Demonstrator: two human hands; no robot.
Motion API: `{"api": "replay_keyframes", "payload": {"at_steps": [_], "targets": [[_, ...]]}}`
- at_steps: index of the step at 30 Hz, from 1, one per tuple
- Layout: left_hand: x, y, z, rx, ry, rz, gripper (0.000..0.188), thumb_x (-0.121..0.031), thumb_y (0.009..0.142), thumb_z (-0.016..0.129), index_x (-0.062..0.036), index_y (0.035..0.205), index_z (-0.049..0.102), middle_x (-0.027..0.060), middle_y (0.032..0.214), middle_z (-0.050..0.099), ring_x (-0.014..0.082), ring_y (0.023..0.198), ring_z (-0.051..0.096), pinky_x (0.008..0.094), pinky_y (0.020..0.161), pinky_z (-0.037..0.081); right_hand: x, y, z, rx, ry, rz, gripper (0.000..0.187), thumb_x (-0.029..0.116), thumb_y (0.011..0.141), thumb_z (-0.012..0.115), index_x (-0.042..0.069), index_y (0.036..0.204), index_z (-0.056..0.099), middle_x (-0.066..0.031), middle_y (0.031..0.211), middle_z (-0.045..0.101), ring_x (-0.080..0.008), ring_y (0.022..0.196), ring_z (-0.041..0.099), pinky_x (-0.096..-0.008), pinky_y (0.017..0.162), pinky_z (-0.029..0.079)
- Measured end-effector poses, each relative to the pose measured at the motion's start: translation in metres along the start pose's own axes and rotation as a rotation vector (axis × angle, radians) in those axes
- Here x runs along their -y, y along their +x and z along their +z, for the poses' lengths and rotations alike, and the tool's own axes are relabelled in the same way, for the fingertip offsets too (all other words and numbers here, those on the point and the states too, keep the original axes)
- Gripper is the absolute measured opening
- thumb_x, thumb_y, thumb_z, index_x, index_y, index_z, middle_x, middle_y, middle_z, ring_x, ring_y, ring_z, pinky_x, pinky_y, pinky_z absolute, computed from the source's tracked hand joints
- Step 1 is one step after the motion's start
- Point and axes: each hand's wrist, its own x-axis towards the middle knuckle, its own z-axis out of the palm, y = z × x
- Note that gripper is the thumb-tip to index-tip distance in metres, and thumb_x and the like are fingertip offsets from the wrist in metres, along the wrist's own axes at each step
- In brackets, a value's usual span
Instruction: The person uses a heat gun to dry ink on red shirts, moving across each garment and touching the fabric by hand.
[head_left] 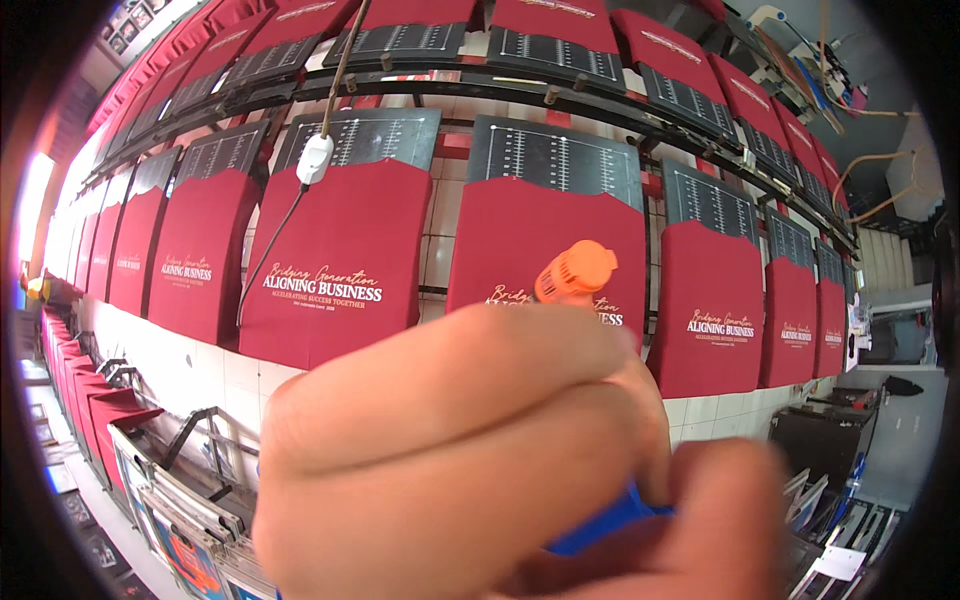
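Large and close in the middle, my left hand [450, 420] is closed in a fist, its knuckles toward me. An orange plastic piece with slots and a round cap-like end [582, 268] sticks up beyond the fist; its lower part is hidden. Below and to the right is my right hand [715, 525], blurred, with its fingers bent near the left one. Between the two hands shows a bit of a blue thing [610, 520], mostly covered. Behind the orange piece lies a dark red printed shirt panel [545, 235] on a black board.
More red printed panels [335, 230] on black ruled boards [700, 200] stand in curved rows along a dark metal rail [600, 95]. A cord with a white connector [315, 160] hangs at the left. Framed screens [180, 500] lean at lower left; a dark cabinet [825, 450] stands right.
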Motion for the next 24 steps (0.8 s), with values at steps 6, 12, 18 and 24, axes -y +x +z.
{"api": "replay_keyframes", "payload": {"at_steps": [6, 12, 18, 24], "targets": [[0.053, -0.06, 0.013, -0.488, -0.035, -0.587, 0.018, 0.011, 0.078, 0.048, -0.0006, 0.083, 0.061, 0.0093, 0.079, 0.063, 0.019, 0.07, 0.063, 0.0306, 0.064, 0.051, 0.008, 0.001, 0.012, -0.02, 0.026, -0.005, 0.023, 0.023, 0.091, 0.062, 0.001, 0.096, 0.056, -0.0032, 0.075, 0.057, -0.0125, 0.061, 0.061, -0.0263, 0.056, 0.049], [0.183, -0.23, 0.02, -0.71, 0.103, -0.873, 0.027, 0.001, 0.094, 0.048, 0.0015, 0.12, 0.047, 0.0098, 0.096, 0.058, 0.0141, 0.083, 0.059, 0.0272, 0.072, 0.049, 0.009, 0.0, 0.021, 0.037, -0.009, 0.045, 0.022, 0.022, 0.091, 0.062, 0.001, 0.095, 0.056, -0.0036, 0.077, 0.058, -0.0124, 0.061, 0.061, -0.0264, 0.055, 0.049], [0.199, -0.373, 0.014, -0.718, 0.495, -1.285, 0.026, -0.005, 0.096, 0.048, 0.0022, 0.12, 0.049, 0.0123, 0.105, 0.058, 0.0216, 0.095, 0.058, 0.0325, 0.083, 0.048, 0.007, 0.009, 0.03, -0.06, 0.026, -0.011, 0.024, 0.022, 0.092, 0.062, 0.0, 0.098, 0.055, -0.0041, 0.078, 0.058, -0.0124, 0.06, 0.061, -0.0264, 0.055, 0.05], [0.198, -0.452, 0.025, -0.533, 0.957, -1.396, 0.033, -0.008, 0.089, 0.053, 0.003, 0.12, 0.053, 0.0182, 0.121, 0.058, 0.0333, 0.115, 0.051, 0.0427, 0.096, 0.04, 0.012, 0.01, 0.038, 0.026, 0.049, 0.002, 0.025, 0.024, 0.091, 0.061, 0.001, 0.096, 0.055, -0.0032, 0.077, 0.056, -0.0125, 0.061, 0.061, -0.0271, 0.057, 0.051]]}}
